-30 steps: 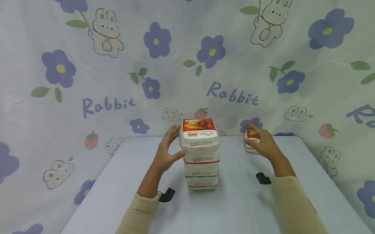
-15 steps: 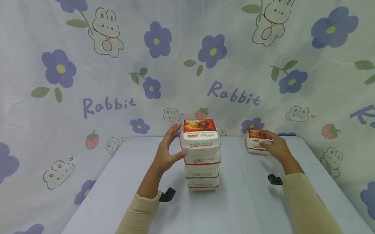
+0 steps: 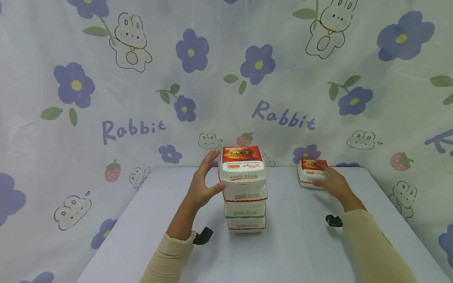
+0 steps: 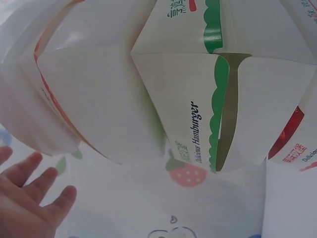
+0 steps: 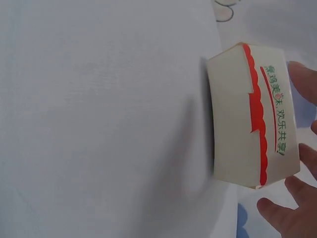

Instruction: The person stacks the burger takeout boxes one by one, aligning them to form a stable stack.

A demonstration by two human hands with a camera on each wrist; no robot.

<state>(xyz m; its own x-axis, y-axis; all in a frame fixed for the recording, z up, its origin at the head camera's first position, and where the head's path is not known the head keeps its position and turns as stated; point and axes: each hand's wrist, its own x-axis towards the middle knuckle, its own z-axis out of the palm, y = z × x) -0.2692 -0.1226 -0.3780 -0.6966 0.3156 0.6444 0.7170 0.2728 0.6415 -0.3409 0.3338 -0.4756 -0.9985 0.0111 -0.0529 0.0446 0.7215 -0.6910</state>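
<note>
Several white burger boxes [image 3: 244, 211] stand in a slightly uneven stack mid-table. The top box [image 3: 244, 173] has a red lid with a burger picture. My left hand [image 3: 202, 188] is at the stack's left side, its thumb near the top box's front corner. In the left wrist view its fingers [image 4: 37, 193] are spread apart from the cartons. Farther back on the right sits a single burger box [image 5: 250, 119] with a red scalloped edge. My right hand [image 3: 335, 185] is at its right side, thumb toward the front. The right wrist view shows those fingers [image 5: 277, 215] spread beside the box.
A white table [image 3: 282, 260] carries the boxes. Behind it hangs a cloth [image 3: 221, 87] printed with rabbits, flowers and strawberries. A black wrist camera piece [image 3: 203, 236] sticks out from the left sleeve, another black piece [image 3: 334, 221] from the right.
My right hand has moved right, from in front of the single box to its right side, uncovering its lid. The left hand stays at the stack. The head view has shifted slightly.
</note>
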